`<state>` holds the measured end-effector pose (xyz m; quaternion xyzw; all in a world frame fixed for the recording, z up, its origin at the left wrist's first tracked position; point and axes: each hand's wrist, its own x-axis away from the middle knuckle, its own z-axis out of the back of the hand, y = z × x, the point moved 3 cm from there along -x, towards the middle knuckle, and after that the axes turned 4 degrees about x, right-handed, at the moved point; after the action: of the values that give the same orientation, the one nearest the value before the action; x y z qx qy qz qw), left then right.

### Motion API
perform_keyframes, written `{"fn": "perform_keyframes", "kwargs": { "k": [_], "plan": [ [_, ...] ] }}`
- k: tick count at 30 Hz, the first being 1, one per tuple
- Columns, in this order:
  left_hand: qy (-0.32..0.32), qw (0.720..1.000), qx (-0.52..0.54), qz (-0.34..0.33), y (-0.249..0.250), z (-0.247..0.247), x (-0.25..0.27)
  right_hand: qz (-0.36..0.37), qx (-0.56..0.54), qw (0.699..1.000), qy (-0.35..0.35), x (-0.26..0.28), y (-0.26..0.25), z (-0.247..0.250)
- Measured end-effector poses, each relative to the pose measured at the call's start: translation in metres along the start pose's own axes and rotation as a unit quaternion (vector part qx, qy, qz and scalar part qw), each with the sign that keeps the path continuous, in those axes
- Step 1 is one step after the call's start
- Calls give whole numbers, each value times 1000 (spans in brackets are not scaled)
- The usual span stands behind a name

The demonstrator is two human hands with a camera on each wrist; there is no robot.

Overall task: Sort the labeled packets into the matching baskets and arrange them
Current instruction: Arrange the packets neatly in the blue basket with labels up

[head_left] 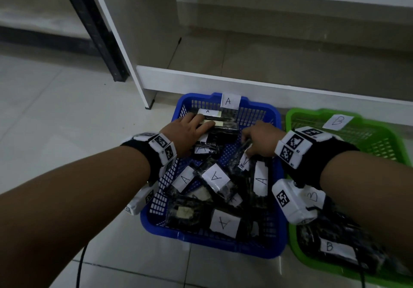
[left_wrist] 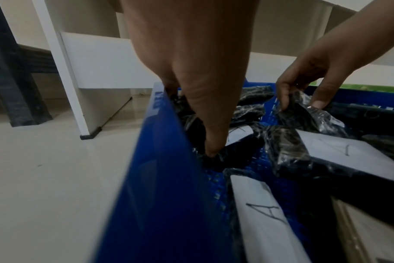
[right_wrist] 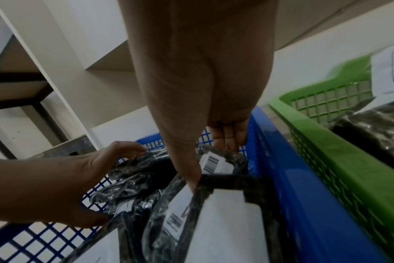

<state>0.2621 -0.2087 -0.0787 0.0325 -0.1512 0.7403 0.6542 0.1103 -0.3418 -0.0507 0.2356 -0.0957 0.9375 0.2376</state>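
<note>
Packets [head_left: 220, 177] labelled A lie jumbled in the blue basket [head_left: 273, 246] on the floor, green basket [head_left: 300, 114] just beside it. Farther in, the right hand [head_left: 260, 138] pinches one packet [right_wrist: 223, 164]; the left hand [head_left: 190, 131] grips stacked packets [head_left: 221, 124] near the basket's far wall.

The head view looks steeply down from above onto the blue basket [head_left: 273, 246]; both wrist views sit close inside it, facing forward along the fingers.
</note>
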Motion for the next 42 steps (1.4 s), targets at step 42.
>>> {"fn": "perform_keyframes", "kwargs": {
  "k": [42],
  "plan": [
    [-152, 898, 354, -212, 120, 47, 6, -140, 40, 968, 206, 3, 30, 13]
  ]
}}
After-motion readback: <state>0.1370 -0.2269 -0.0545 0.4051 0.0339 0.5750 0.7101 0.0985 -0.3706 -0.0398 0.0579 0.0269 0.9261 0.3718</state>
